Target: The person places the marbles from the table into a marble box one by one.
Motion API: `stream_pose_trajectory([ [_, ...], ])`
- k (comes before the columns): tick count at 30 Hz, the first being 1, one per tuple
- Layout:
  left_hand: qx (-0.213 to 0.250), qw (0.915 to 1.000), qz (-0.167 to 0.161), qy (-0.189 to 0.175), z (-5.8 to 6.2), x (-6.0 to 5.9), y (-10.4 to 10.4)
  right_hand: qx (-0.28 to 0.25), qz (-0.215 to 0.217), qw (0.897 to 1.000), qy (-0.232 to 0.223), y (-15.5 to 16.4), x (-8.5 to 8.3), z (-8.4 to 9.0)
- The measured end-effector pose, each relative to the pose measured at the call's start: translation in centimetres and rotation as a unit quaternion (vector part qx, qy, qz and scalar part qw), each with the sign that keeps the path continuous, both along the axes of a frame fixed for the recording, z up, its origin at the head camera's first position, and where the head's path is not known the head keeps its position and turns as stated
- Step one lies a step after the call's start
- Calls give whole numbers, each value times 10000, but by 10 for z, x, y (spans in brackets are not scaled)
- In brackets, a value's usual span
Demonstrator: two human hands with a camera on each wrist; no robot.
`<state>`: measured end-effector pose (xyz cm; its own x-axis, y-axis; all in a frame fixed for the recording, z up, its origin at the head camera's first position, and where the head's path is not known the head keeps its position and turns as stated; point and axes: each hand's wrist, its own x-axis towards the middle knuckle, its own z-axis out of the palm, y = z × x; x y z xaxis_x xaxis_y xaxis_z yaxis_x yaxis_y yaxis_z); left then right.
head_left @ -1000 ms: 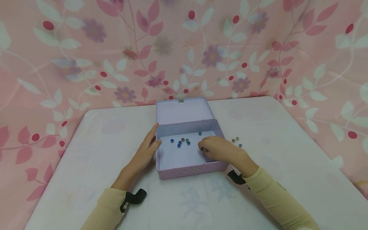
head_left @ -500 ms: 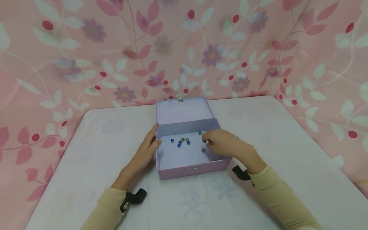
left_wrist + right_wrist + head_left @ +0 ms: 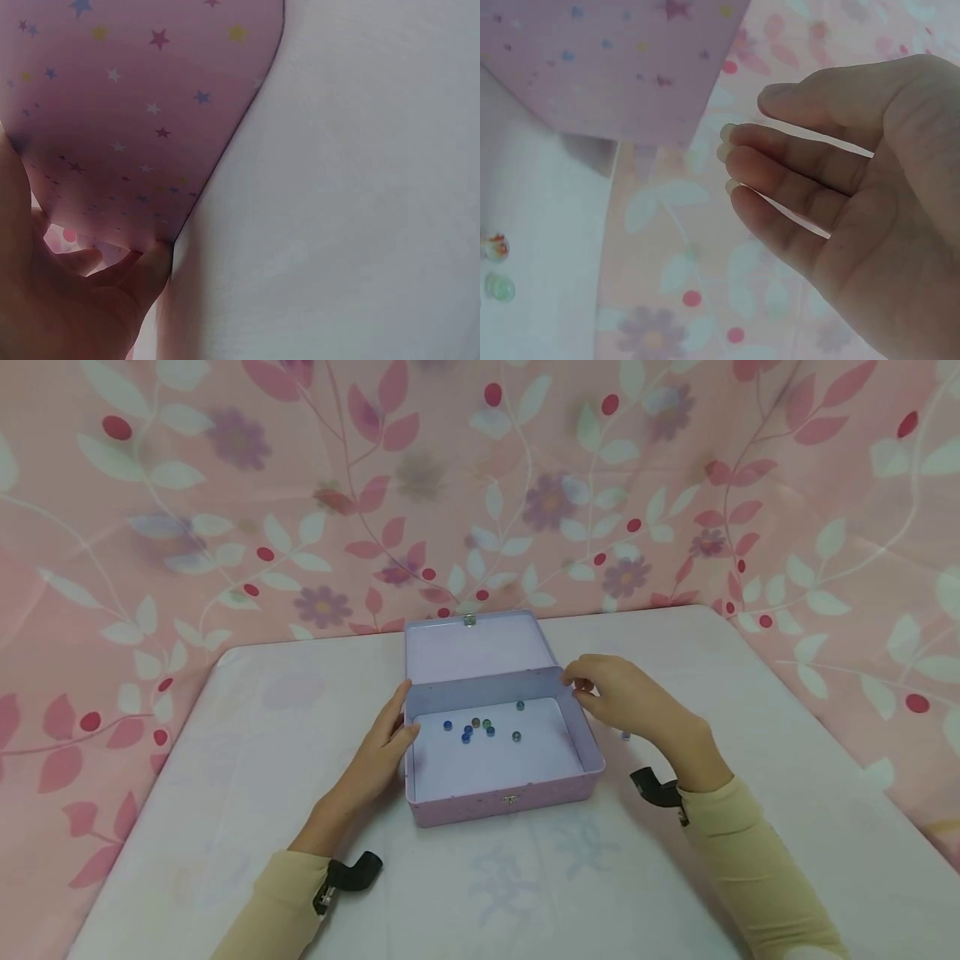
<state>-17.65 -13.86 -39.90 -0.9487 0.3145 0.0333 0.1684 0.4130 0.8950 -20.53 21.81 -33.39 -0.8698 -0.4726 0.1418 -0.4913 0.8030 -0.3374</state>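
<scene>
A pink-lilac tin box point(image 3: 457, 810) with a star print stands on the table, its hinged lid point(image 3: 480, 647) tipped back. Several small glass marbles lie on its pale floor, among them a blue marble point(image 3: 447, 725) and a clear greenish marble point(image 3: 516, 737). My left hand point(image 3: 371, 760) holds the box's left side, thumb at the rim and fingers along the outer wall. Over the right rim, my right hand point(image 3: 630, 697) hovers with loosely bent fingers and nothing between them; the right wrist view shows its fingertips apart from the thumb.
Outside the box on the right lie a few more marbles: a blue marble point(image 3: 626, 736) partly behind the right hand, an orange-and-clear marble point(image 3: 495, 247) and a green marble point(image 3: 500, 286). A white cloth point(image 3: 300, 693) covers the table; a pink floral curtain point(image 3: 300, 485) hangs behind.
My right hand has let go of a marble on the box's floor and moved up and right, out over the right rim. That marble has rolled slightly. The left hand has stayed put.
</scene>
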Motion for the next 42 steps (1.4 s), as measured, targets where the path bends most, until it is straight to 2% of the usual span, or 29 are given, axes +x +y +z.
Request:
stream_pose_trajectory([
  [6, 57, 10000, 8, -33, 2, 1, 0, 208, -328, 9991, -162, 19, -10, -3],
  [14, 91, 10000, -17, -31, 1, 1, -1, 650, -653, 9912, -952, 45, -23, -23],
  [21, 131, 9999, -52, -26, 1, 0, -1, 875, -904, 9778, -1675, 54, -28, -35],
  [29, 120, 9999, -73, 50, -1, 0, -1, 790, -760, 9796, -1684, 55, -29, -42],
  [42, 163, 9998, -99, 68, 0, 0, -2, 760, -815, 9782, -1751, 56, -32, -48],
])
